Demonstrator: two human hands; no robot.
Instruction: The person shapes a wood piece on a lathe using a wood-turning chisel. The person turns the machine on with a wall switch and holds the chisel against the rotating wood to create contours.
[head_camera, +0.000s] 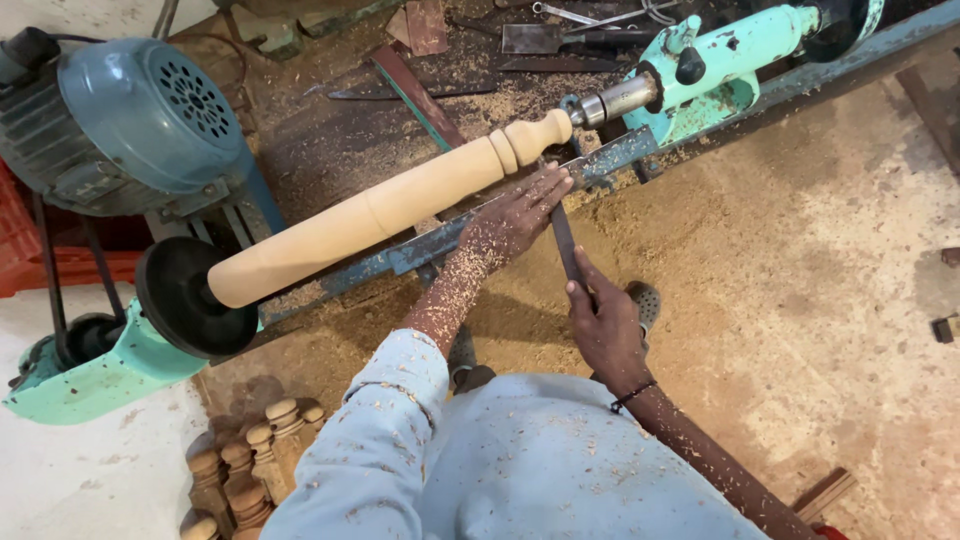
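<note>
Though hemmed by sawdust (760, 250), chisel (565, 245) edge-on

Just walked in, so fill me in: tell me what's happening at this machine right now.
A person stands over a wood lathe with a long pale wooden spindle mounted between its ends. The left hand presses the chisel down on the tool rest near the spindle's beaded end, and the right hand grips the handle. Sawdust covers the floor, and finished turned pieces stand at lower left.
</note>
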